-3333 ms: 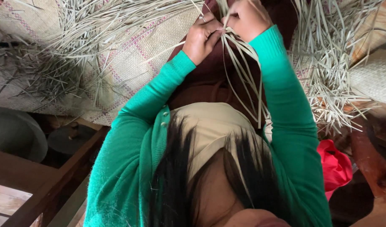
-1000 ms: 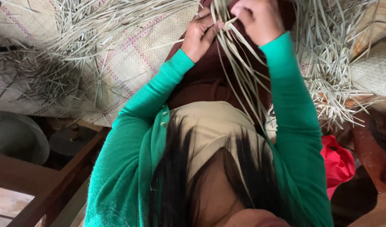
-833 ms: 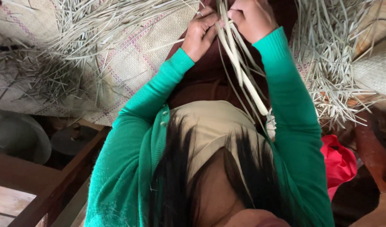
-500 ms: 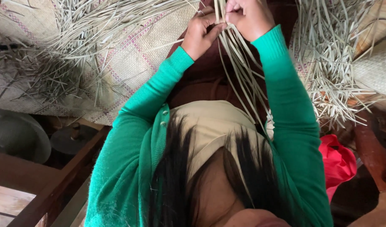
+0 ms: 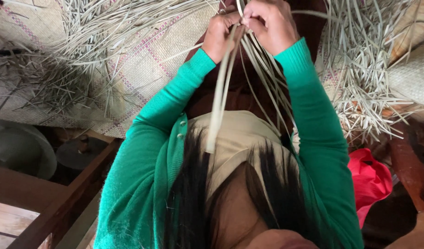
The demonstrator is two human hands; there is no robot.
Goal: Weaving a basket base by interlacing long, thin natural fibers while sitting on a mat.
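Both the left hand (image 5: 220, 37) and right hand (image 5: 269, 25) are pinching pale straw strips (image 5: 221, 99), fingers closed, strips trailing down below the fingertips.

A woven floor mat (image 5: 143, 69) with faint pink and purple stripes covers the ground. Below its lower edge runs a dark wooden beam (image 5: 69, 203), with a round grey pan (image 5: 20, 150) and a dark lidded pot (image 5: 80, 152) beside it. Light is soft, daylight-like.
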